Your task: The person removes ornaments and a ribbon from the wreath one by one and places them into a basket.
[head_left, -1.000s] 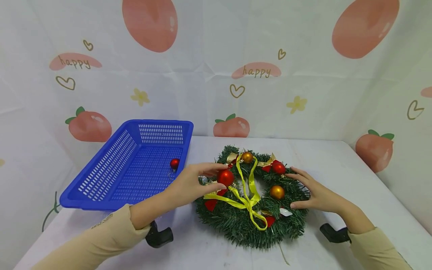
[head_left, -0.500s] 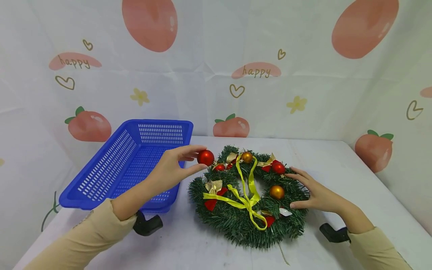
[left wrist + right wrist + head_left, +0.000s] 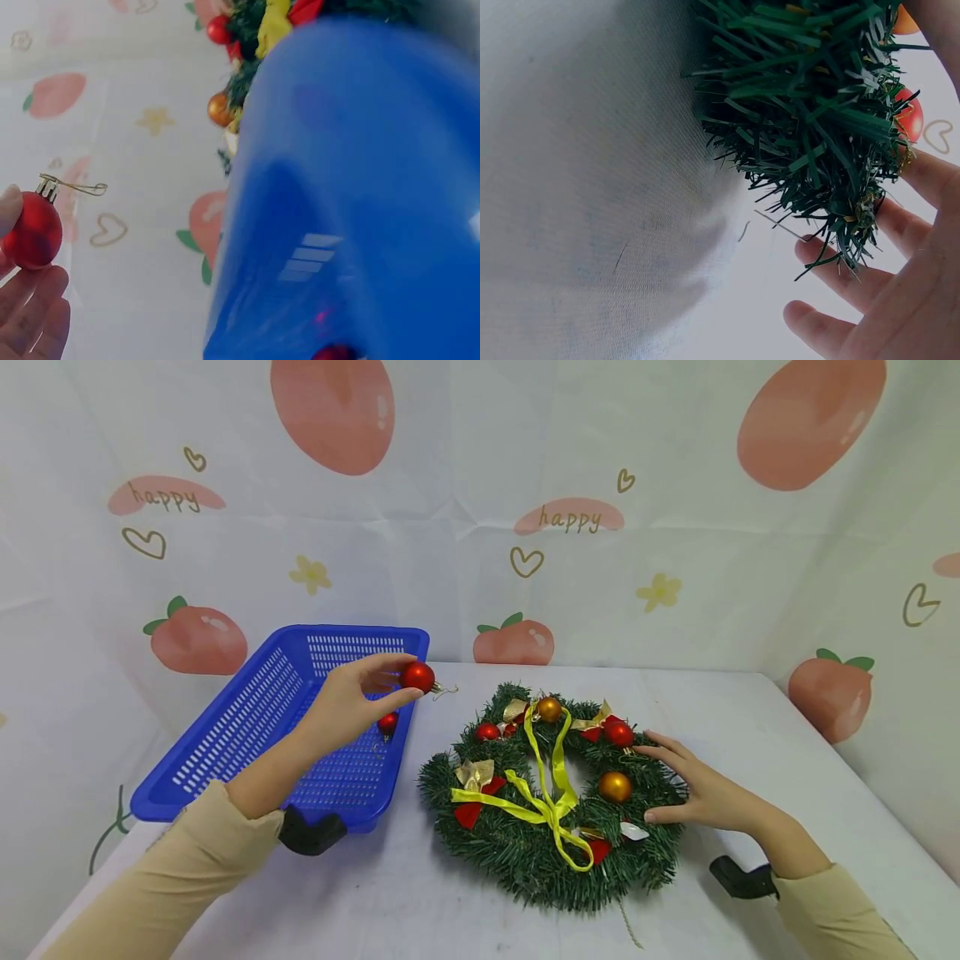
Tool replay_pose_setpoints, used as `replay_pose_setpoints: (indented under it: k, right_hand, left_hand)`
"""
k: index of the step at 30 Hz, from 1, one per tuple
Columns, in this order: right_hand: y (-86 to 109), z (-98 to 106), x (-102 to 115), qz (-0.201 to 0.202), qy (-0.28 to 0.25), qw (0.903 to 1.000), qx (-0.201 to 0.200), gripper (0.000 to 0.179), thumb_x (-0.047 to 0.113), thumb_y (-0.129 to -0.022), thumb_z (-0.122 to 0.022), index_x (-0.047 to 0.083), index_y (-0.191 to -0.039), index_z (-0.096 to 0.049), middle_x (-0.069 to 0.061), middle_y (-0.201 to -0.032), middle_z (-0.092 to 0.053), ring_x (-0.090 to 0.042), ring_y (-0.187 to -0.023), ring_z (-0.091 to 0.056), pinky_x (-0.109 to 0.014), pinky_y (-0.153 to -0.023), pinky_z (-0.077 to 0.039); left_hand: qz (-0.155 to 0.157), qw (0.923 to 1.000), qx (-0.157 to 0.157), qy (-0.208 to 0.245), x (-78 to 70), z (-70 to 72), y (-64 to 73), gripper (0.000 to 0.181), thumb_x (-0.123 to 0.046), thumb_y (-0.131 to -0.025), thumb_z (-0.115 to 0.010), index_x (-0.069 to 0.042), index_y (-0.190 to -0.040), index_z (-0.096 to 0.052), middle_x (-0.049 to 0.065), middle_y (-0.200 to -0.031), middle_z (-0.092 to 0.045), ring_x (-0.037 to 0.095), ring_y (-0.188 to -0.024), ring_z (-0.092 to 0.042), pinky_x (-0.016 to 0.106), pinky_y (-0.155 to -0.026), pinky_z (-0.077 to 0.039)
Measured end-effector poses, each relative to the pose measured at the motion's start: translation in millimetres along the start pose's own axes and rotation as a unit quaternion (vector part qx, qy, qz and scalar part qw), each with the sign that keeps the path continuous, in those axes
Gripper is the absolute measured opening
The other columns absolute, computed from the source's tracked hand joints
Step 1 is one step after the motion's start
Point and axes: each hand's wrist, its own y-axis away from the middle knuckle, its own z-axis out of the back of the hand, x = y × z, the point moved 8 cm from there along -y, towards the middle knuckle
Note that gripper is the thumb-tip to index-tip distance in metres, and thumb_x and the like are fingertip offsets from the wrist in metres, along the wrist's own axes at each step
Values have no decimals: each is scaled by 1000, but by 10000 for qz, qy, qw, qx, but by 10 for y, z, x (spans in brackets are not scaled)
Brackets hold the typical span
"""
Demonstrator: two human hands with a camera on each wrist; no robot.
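My left hand (image 3: 347, 703) pinches a red Christmas ball (image 3: 417, 677) between thumb and fingers, above the right rim of the blue basket (image 3: 360, 820). The ball's gold cap and wire hook (image 3: 75, 185) show in the left wrist view. My right hand (image 3: 701, 789) touches the right edge of the green wreath (image 3: 555, 881), its fingers spread and loosely bent. On the wreath are a yellow ribbon (image 3: 551, 810), gold balls such as this orange-gold ball (image 3: 615, 787), and red balls, one of them a small red ball (image 3: 619, 733) near my right fingertips.
Another red ball (image 3: 387, 723) lies inside the basket by its right wall. The white tabletop (image 3: 450, 910) runs back to a printed cloth backdrop (image 3: 450, 577). A black wrist device (image 3: 742, 878) hangs at my right wrist.
My left hand has carried the red ball away from the wreath, leftward and up to the basket's right rim. The right hand and wreath look unmoved.
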Motion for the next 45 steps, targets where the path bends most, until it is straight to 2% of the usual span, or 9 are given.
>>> replay_pose_setpoints:
  k: [6,13,20,32,45]
  right_hand:
    - [0,-1,-10,-17,4,10000,16,79,29,-73,-79,5,-137,-39,-27,-147,-20,-52,-128,-28,-73,-88,-34]
    - [1,-8,-15,-31,-16,10000,0,78,29,-73,-78,5,-137,-39,-27,-147,-20,-52,-128,-28,-74,-88,-34]
    - [4,-2,5,7,-32,10000,-14,78,29,-73,-78,6,-137,-40,-26,-147,-20,-52,-128,-28,-73,-88,-34]
    - [3,-10,-20,-39,-46,10000,-24,78,30,-74,-78,6,-137,-40,-27,-148,-20,-52,-128,-28,-73,-88,-34]
    - [-4,-12,-21,16,-64,10000,-5,78,28,-74,-78,6,-137,-40,-28,-147,-19,-52,-128,-27,-73,-88,-34]
  left_hand:
    - [38,9998,-90,-175,35,153,-37,46,-26,-87,-66,-11,-129,-56,15,-122,-62,30,-104,-64,45,-90,-52]
    - [105,9994,-145,-302,132,244,-91,45,-27,-88,-65,-9,-129,-55,17,-121,-62,33,-107,-63,47,-90,-52]
    - [297,9989,-170,-320,273,292,-134,47,-31,-88,-63,-9,-129,-54,18,-123,-61,34,-110,-62,47,-90,-52]
    - [442,9980,-230,-378,522,375,-234,49,-30,-90,-62,-6,-131,-52,20,-126,-58,36,-112,-60,48,-89,-52]
    - [752,9960,-119,-470,741,398,-330,52,-31,-91,-60,-2,-132,-49,24,-131,-53,40,-117,-55,49,-94,-48]
